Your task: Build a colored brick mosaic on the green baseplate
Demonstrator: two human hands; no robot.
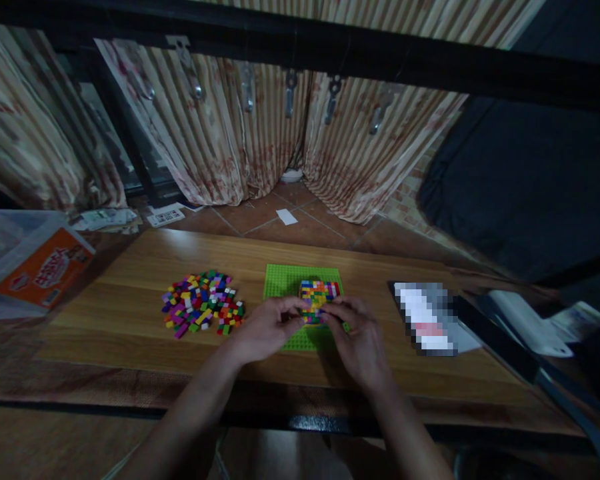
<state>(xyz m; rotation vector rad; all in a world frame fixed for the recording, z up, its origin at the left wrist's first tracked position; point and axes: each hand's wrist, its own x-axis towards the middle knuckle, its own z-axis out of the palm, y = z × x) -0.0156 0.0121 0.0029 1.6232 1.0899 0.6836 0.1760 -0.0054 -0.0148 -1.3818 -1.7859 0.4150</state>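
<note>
A green baseplate lies on the wooden table, and a patch of small multicoloured bricks is built on it. My left hand and my right hand meet at the near edge of that patch. Both hands have their fingertips pinched together on the bricks there. What each pinch holds is too small to make out. A loose pile of coloured bricks lies to the left of the baseplate.
A clear plastic box with an orange packet sits at the far left. A blurred-out flat item and dark objects lie at the right. Striped curtains hang behind, over a tiled floor.
</note>
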